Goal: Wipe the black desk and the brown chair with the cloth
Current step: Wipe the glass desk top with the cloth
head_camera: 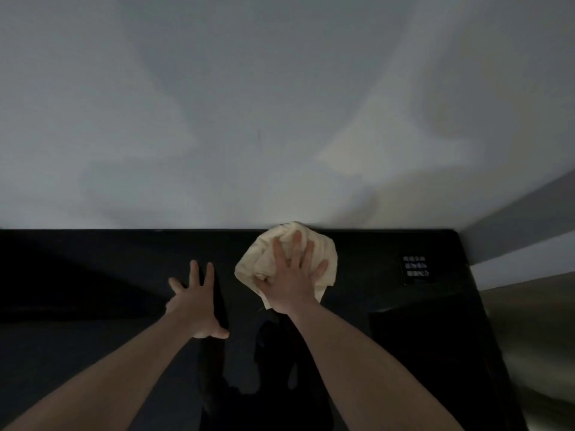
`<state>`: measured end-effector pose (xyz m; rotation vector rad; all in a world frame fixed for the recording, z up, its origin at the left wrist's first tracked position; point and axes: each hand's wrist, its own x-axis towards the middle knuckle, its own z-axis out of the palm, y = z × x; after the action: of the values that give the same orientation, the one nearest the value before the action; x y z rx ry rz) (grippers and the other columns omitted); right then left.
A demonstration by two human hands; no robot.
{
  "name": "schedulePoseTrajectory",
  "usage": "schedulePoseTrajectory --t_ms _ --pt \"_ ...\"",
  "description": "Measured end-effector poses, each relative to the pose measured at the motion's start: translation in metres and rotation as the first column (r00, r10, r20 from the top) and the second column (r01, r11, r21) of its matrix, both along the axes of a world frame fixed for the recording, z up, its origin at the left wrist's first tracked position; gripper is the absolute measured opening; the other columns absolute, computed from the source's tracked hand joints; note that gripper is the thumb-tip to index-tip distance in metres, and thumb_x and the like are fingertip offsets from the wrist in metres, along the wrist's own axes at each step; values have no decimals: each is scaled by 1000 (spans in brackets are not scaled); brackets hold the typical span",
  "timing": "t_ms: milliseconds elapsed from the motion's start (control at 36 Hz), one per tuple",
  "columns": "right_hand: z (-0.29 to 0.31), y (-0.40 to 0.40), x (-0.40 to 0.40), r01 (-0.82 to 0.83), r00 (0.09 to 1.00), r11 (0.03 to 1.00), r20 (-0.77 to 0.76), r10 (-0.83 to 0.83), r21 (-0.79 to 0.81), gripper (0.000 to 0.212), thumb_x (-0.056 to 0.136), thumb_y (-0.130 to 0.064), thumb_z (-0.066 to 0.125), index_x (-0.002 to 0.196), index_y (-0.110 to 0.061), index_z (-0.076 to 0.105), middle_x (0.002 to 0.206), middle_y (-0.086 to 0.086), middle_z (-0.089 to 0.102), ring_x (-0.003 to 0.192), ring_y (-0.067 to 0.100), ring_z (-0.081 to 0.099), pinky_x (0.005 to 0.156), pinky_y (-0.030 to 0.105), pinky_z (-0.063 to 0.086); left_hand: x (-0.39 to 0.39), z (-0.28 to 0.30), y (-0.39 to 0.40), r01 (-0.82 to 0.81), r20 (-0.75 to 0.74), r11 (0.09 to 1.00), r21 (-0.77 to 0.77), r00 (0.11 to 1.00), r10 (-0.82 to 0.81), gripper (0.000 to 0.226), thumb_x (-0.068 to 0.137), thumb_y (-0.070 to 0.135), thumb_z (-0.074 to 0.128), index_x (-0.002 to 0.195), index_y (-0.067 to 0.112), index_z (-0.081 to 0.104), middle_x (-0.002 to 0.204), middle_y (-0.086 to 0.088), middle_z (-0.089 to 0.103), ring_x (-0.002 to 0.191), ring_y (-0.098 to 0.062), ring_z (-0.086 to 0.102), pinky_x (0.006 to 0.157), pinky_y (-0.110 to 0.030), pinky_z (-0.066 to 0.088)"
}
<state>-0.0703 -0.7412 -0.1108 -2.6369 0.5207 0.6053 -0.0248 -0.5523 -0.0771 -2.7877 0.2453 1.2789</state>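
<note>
- Fingers [301, 244] of the right hand [291, 286] lie straight and spread, pressed flat on the cream cloth [264, 259] (no curl, no pinch shows), with the thumb out toward 9 o'clock at the cloth's near-left edge.
- From that palm the bunched cloth spills out toward 12 o'clock and 10 o'clock, and a smaller flap shows at 3 o'clock beside the little finger; its far edge touches the line where the desk meets the wall.
- On the left hand [196, 309] the fingers are also straight and fanned, resting on the desk top and holding nothing, with the thumb pointing toward 3 o'clock.
- From the left hand the cloth lies at about 1 o'clock, near but apart, with a strip of bare desk between them.
- Beneath both hands, the black desk [93, 275] fills the lower half of the head view, glossy enough to show dark reflections of the arms toward 6 o'clock.
- At 3 o'clock from the cloth, well apart, a small black label [416, 269] with pale lettering (too small to read) lies flat near the desk's right end.
- Behind the desk a pale grey wall [249, 104] rises at 12 o'clock, and a second wall meets it at the right corner.
</note>
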Motion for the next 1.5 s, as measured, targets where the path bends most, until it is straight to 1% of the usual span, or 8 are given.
schedulePoseTrajectory --t_ms 194,361,583,778,1083,1306,1417,1500 --pt "2 -106 -37 56 993 994 -95 -65 -97 92 90 -82 32 155 -45 -22 157 -1 -46 150 32 -32 111 77 -3 4 -2 -10 -27 -41 998 60 999 30 155 65 52 90 147 29 -39 158 -7 -41 146 -59 -8 114 -57 35" --pt "-3 -203 -73 67 996 987 -49 -75 -147 103 74 -91 20 157 -43 -16 162 -1 -37 152 30 -28 117 69 -6 3 5 -16 6 -31 993 117 1000 -2 159 61 62 86 145 24 -43 155 -16 -42 148 -56 -3 122 -60 12" --pt "-6 -296 -102 50 998 990 -36 -55 -134 110 62 -91 7 157 -42 -16 160 -6 -37 154 29 -22 120 65 -7 -4 20 -31 -51 -32 994 95 998 54 154 65 53 89 147 28 -39 158 -10 -39 146 -59 0 121 -56 15" --pt "1 -345 -123 215 976 964 -8 -219 -158 96 90 -75 46 159 -40 -10 168 0 -22 156 27 -14 124 57 2 -2 12 -25 -93 -24 992 84 995 95 158 59 48 94 147 38 -37 159 0 -39 145 -62 -4 119 -58 23" --pt "8 -255 -82 544 837 835 -21 -547 -81 81 100 -66 35 161 -36 -7 168 7 -21 154 34 -18 118 67 -6 -1 9 -10 -66 6 998 25 998 66 161 54 54 94 150 36 -34 160 1 -36 143 -63 -7 115 -62 30" --pt "3 -122 -30 502 854 861 -111 -509 -85 82 98 -71 26 157 -38 -21 164 7 -32 151 37 -26 115 73 -7 -11 5 33 35 112 988 -152 994 -18 138 64 64 83 158 37 -14 164 16 -25 152 -44 -9 112 -53 39" --pt "5 -34 7 502 856 863 -112 -504 -47 84 99 -69 29 155 -39 -26 162 8 -36 150 38 -29 112 74 -10 -13 -1 93 39 170 944 -326 985 18 122 74 57 80 161 35 -3 167 16 -13 155 -24 -2 121 -45 29" --pt "9 26 29 496 863 868 -106 -494 -8 87 99 -66 32 152 -40 -31 161 9 -38 149 39 -30 111 76 -11 -9 -2 152 -4 198 943 -332 977 74 117 77 55 78 161 35 -1 166 14 -15 155 -25 -2 124 -43 23"
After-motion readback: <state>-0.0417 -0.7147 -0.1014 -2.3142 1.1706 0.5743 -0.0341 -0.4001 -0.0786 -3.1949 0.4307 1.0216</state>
